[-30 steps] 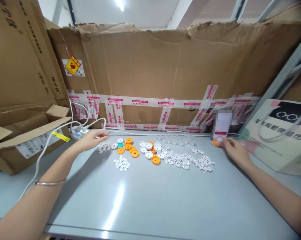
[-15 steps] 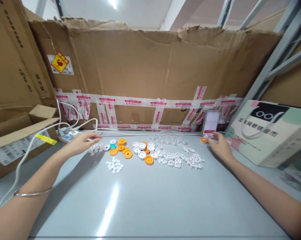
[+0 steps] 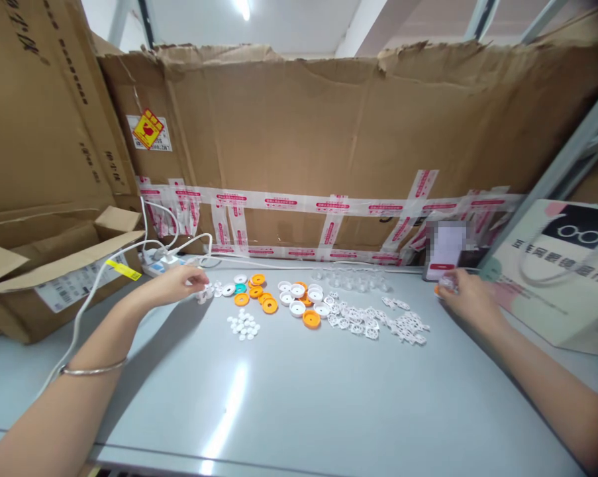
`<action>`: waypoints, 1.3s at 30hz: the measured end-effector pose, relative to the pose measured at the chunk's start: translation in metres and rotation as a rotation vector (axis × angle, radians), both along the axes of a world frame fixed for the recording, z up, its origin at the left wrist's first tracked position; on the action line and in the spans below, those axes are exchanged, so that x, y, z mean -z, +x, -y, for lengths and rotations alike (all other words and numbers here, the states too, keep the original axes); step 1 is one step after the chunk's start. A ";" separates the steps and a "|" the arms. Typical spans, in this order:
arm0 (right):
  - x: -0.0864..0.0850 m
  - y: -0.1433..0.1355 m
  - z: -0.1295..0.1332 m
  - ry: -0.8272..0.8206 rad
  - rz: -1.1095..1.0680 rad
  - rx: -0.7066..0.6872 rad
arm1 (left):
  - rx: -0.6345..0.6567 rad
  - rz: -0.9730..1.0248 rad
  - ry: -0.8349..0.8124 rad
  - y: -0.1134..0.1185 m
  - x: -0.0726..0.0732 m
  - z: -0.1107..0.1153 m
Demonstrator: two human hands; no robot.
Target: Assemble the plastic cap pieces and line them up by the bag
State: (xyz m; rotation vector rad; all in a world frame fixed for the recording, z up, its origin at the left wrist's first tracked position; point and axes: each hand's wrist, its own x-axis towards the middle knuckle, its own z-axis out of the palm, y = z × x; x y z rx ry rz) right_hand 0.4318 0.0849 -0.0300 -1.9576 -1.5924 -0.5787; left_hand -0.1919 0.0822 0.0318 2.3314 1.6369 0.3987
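Note:
My left hand (image 3: 182,283) is at the left end of the parts, its fingers pinched over small white pieces (image 3: 208,291); what they grip is too small to name. At the far right, the fingers of my right hand (image 3: 460,295) close on a small clear part (image 3: 448,283) in front of the phone (image 3: 446,250). Between the hands lie orange rings (image 3: 311,319), white rings (image 3: 297,309), a teal ring (image 3: 240,288), small white discs (image 3: 244,326), white lattice pieces (image 3: 408,326) and clear cups (image 3: 361,281).
Behind the grey table (image 3: 299,397) stands a large taped cardboard box (image 3: 289,132). An open carton (image 3: 65,278), a power strip (image 3: 154,266) and white cables are at the left. A printed paper bag (image 3: 551,285) stands at the right.
The view has shifted, so the table's things appear farther right. My left fingers have lowered and closed over the white pieces. My right hand stays by the phone, its fingers now closed on the clear part.

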 end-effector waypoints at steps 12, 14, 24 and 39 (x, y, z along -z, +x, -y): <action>-0.014 -0.020 0.008 0.173 0.188 0.041 | -0.028 -0.090 -0.119 0.010 -0.001 0.005; -0.020 -0.028 0.011 0.276 0.190 -0.038 | -0.030 -0.053 -0.069 0.021 -0.007 0.010; -0.031 -0.067 0.027 0.368 0.070 -0.400 | 0.562 0.058 -0.052 0.172 -0.015 0.076; -0.035 -0.082 0.039 0.268 -0.050 -0.469 | 0.156 -0.057 0.142 0.099 -0.022 0.026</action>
